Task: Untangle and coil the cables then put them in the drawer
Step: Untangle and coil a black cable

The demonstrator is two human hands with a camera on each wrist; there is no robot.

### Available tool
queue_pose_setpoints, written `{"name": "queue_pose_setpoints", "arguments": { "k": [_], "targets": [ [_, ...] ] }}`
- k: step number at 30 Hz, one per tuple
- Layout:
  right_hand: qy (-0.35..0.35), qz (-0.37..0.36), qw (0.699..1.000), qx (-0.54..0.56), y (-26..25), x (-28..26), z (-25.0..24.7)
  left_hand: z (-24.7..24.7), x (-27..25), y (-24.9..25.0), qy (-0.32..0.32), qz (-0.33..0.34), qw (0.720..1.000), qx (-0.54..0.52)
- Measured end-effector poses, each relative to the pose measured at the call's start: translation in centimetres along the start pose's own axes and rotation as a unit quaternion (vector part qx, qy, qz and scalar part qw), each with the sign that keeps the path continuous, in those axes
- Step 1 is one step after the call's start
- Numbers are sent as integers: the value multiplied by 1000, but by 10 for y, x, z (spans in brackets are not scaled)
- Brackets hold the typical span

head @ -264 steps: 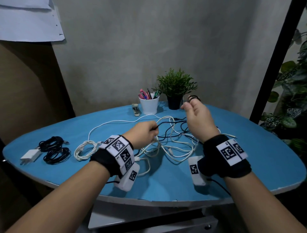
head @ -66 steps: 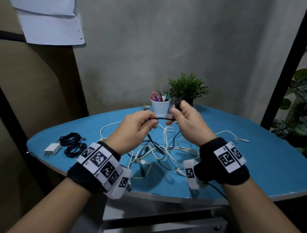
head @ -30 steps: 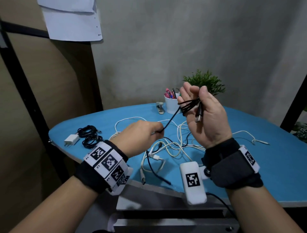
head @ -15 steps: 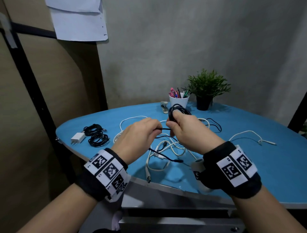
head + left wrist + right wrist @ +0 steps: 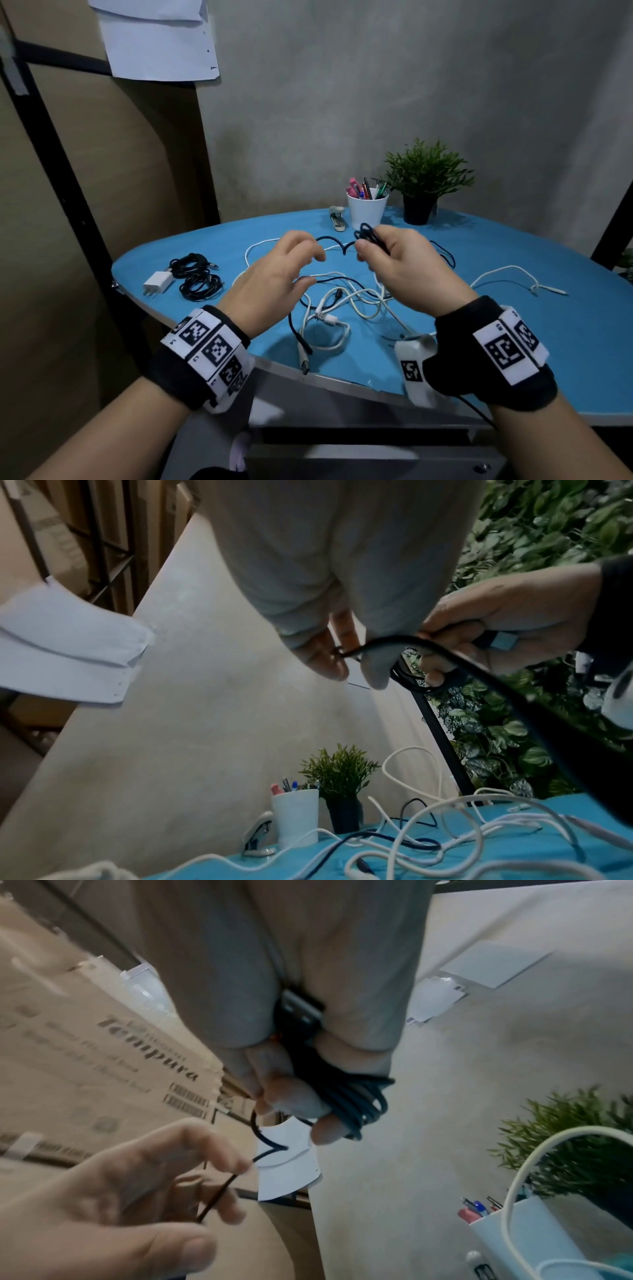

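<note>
Where the blue surface ends at the far left, well out from the left fingers, a white charger is seen beside 2 coiled black cables. Nearer the middle, the left hand is held above the surface with its fingers loosely curled, and a strand of the black cable is pinched between thumb and fingertips; in the right wrist view the strand is seen running between them. From those fingers the strand is carried across a short gap to the right hand, where the fingers are clamped on a small bundle of wound black loops, with a USB plug tucked against the palm in the wrist views. Below both sets of fingers, a tangle of white cables is spread on the surface, and the loose tail of the black cable is trailed through it toward the near edge. Beyond the right fingers, a stapler, a white pen cup and a potted plant are set by the wall. Well to the right of the right fingers, 1 more white cable is laid out. At the bottom edge, under the surface, a grey drawer front is visible.
</note>
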State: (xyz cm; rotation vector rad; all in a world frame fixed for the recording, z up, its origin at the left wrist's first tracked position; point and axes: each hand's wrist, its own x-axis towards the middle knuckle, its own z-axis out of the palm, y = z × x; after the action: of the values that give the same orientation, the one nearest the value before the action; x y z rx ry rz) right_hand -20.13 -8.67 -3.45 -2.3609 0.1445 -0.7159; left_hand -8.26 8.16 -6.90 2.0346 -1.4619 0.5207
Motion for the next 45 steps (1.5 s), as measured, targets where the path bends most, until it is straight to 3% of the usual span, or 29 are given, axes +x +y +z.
{"name": "queue_pose_setpoints", "arguments": {
  "k": [4,11,15,22,25,29,31,34,36,38,39,42,45],
  "targets": [
    [27,33,994,96,9,2,-5,2,-4,-6,56,-24,996,-68],
    [2,4,948,319,3,2,-7,9,-12,-13,-13,-25,1000,-12],
    [26,36,920,390,-6,3,-6,10,-13,-7,-18,-10,1000,-7],
    [69,61,878,470,-17,1,-13,6,-12,-5,26,-162,968,-189],
    [87,62,844,526,-21,1,-16,4,-8,-7,-18,-154,981,-116],
    [63,30,763,643,-23,0,-15,4,-3,4,-107,-115,986,-62],
    [82,22,755,651,-22,1,-13,3,-3,15,-144,-71,985,-56],
    [113,15,800,588,-15,3,-7,2,-4,29,-190,-27,978,-76],
    [126,-17,878,461,-8,2,-1,0,-2,32,-204,-2,978,-49],
    [133,-35,959,248,-1,0,3,-1,0,30,-186,38,982,-2],
    [125,-36,982,139,4,-1,5,-2,1,27,-167,52,985,15],
    [53,-7,998,-42,10,-3,6,-7,3,16,-80,67,994,6],
    [4,13,999,-35,8,-5,5,-15,6,8,4,65,998,-17]
  ]
}}
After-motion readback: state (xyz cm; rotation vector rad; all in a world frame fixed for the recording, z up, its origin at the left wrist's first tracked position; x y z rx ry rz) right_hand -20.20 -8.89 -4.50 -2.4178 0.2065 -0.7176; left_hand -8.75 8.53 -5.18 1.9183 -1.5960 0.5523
